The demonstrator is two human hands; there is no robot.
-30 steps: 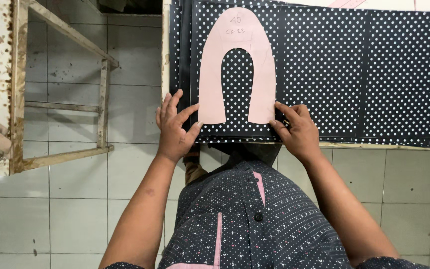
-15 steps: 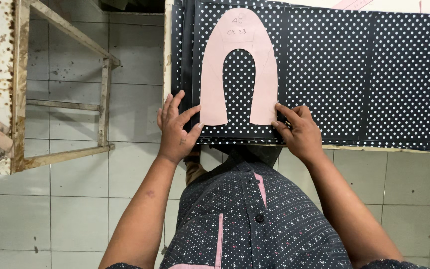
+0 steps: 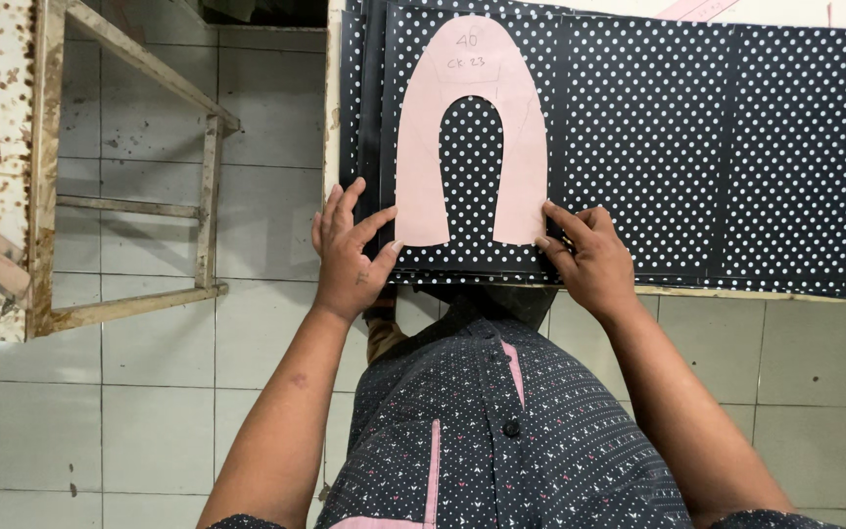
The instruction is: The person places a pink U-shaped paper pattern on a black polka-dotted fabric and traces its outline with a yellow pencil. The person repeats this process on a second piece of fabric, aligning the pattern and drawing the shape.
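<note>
Pink horseshoe-shaped card pattern (image 3: 472,127), flat on stacked black white-dotted fabric sheets (image 3: 717,147) (matte, square-cut). Left hand (image 3: 350,255) and right hand (image 3: 589,260) open, fingertips pressing the stack's near edge beside the pattern's legs.

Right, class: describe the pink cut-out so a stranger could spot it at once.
Start at the black, white-dotted sheets stacked on the table. Near their left end, between the left hand and right hand, lies the pink horseshoe-shaped template. It alone is plain pink, arched, with two legs pointing toward the person.
</note>
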